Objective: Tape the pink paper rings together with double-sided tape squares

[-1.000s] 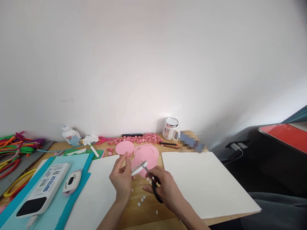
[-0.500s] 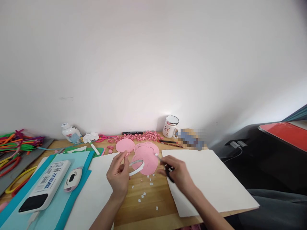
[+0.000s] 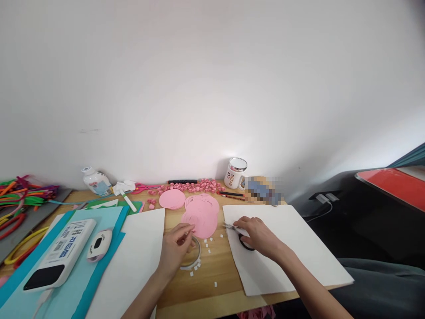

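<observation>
My left hand (image 3: 175,250) rests on the wooden table (image 3: 215,270) with its fingers closed around a roll of white tape (image 3: 191,258). Small white cut tape bits (image 3: 203,265) lie scattered beside it. My right hand (image 3: 257,237) lies on the right white sheet (image 3: 292,252), over black-handled scissors (image 3: 239,234) whose blades point left; the fingers still curl on the handles. Pink paper circles (image 3: 201,215) lie just beyond both hands.
A white mug (image 3: 235,173), pencils, a black marker and small pink bits line the wall. Left: another white sheet (image 3: 136,261), blue sheets (image 3: 86,266), a white box (image 3: 59,254), a tape dispenser (image 3: 99,243), a glue bottle (image 3: 94,181), coloured pipe cleaners (image 3: 20,199).
My right hand moved right with the scissors and lowered them onto the white sheet. My left hand came down to the table with the tape roll.
</observation>
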A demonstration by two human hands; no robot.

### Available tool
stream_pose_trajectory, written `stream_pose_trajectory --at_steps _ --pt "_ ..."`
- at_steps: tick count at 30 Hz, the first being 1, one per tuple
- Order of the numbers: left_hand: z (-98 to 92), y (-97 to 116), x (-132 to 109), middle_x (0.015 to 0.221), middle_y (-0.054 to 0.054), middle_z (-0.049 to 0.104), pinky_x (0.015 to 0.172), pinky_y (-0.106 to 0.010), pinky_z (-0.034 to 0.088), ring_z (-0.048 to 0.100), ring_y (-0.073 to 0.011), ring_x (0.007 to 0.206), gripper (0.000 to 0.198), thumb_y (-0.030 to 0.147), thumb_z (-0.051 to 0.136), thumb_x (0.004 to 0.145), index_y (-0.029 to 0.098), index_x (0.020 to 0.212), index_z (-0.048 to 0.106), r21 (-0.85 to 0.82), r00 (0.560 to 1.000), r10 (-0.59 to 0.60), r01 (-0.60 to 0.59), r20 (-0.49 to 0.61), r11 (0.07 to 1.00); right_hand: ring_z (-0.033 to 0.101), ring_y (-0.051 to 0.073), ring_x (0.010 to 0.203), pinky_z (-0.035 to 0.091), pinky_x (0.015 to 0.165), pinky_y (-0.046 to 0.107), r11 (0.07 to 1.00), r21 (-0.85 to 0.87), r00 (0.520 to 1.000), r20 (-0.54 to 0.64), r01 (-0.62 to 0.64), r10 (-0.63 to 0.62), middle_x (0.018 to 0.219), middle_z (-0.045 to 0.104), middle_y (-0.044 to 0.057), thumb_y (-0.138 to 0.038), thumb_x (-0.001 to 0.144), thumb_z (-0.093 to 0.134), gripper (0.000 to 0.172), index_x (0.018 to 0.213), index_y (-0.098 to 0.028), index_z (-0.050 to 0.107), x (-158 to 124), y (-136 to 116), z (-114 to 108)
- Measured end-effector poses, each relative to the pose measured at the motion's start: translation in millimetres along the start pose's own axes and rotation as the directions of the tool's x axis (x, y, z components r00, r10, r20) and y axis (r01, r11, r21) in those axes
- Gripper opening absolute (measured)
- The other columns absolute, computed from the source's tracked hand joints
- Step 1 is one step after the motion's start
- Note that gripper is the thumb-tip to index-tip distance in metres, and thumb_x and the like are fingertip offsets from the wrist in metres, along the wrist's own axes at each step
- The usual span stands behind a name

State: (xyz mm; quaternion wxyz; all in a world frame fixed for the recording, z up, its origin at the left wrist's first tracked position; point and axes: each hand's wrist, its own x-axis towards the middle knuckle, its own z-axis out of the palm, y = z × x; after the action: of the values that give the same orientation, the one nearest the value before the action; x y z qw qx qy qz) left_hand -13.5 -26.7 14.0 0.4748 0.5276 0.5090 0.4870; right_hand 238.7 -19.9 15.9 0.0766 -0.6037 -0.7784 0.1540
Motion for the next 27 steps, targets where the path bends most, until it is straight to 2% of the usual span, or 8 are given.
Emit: stream_pose_trajectory --at_steps 3,7,10,13,17,21,27 --pt "2.7 11.1 7.5 0.077 -0.007 0.066 0.036 -0.022 0.044 0.055 -0.0113 0.043 0.018 0.028 0.065 0.061 0.019 0.075 0.072 -0.053 0.999 -0.041 0.042 0.021 0.998 0.058 0.020 0.080 0.040 0.073 0.030 0.996 0.058 0.994 -0.072 -0.074 0.078 0.090 0.062 0.007 -0.016 0.076 0.049 0.019 0.088 -0.020 0.063 10.2 -5.4 2.3" --pt "8.0 19.5 18.9 0.057 -0.004 0.064 0.037 -0.021 0.044 0.052 -0.0109 0.040 0.020 0.029 0.066 0.061 0.016 0.076 0.072 -0.057 0.995 -0.085 0.088 0.046 0.995 0.059 0.016 0.071 0.041 0.064 0.025 0.966 0.180 0.967 -0.144 -0.184 0.211 0.087 0.060 0.006 -0.019 0.077 0.050 0.012 0.078 -0.018 0.062 23.9 -13.5 19.5" --pt "9.5 13.4 25.3 0.053 -0.003 0.062 0.040 -0.022 0.043 0.053 -0.0119 0.044 0.023 0.030 0.066 0.062 0.015 0.079 0.071 -0.081 0.998 -0.061 0.064 0.029 0.995 0.059 0.014 0.067 0.041 0.063 0.025 0.952 0.215 0.951 -0.170 -0.218 0.256 0.087 0.060 0.007 -0.015 0.076 0.051 0.012 0.076 -0.017 0.063 29.2 -16.9 35.1" --pt "9.2 -0.5 27.3 0.060 -0.003 0.063 0.042 -0.021 0.042 0.053 -0.0110 0.046 0.024 0.030 0.066 0.063 0.015 0.081 0.070 -0.081 0.998 -0.048 0.045 -0.030 0.996 0.059 0.015 0.067 0.040 0.063 0.024 0.954 0.209 0.941 -0.219 -0.213 0.258 0.084 0.060 0.007 -0.014 0.076 0.049 0.015 0.071 -0.017 0.063 30.3 -18.6 44.5" --pt "8.2 -16.5 25.7 0.077 -0.005 0.066 0.041 -0.020 0.041 0.053 -0.0097 0.048 0.024 0.030 0.064 0.066 0.017 0.085 0.069 -0.086 0.998 0.007 -0.012 -0.056 0.996 0.058 0.015 0.065 0.039 0.061 0.024 0.952 0.196 0.924 -0.259 -0.234 0.280 0.081 0.060 0.006 -0.016 0.077 0.050 0.014 0.067 -0.016 0.061 29.3 -22.0 46.3" --pt "6.3 -21.0 25.7 0.082 -0.005 0.066 0.040 -0.020 0.041 0.053 -0.0090 0.047 0.023 0.030 0.065 0.065 0.018 0.083 0.070 -0.098 0.998 0.015 -0.021 -0.060 0.995 0.058 0.014 0.065 0.036 0.059 0.023 0.949 0.172 0.924 -0.235 -0.266 0.301 0.082 0.059 0.007 -0.017 0.078 0.049 0.014 0.069 -0.015 0.059 29.2 -25.9 44.1" --pt "4.0 -24.6 27.8 0.080 -0.005 0.065 0.040 -0.019 0.041 0.055 -0.0104 0.052 0.022 0.030 0.063 0.067 0.017 0.082 0.069 -0.086 1.000 0.010 -0.013 -0.027 0.996 0.058 0.017 0.072 0.032 0.055 0.023 0.946 0.013 0.926 -0.199 -0.324 0.320 0.087 0.057 0.008 -0.020 0.083 0.043 0.018 0.076 -0.015 0.058 30.8 -30.2 45.9"
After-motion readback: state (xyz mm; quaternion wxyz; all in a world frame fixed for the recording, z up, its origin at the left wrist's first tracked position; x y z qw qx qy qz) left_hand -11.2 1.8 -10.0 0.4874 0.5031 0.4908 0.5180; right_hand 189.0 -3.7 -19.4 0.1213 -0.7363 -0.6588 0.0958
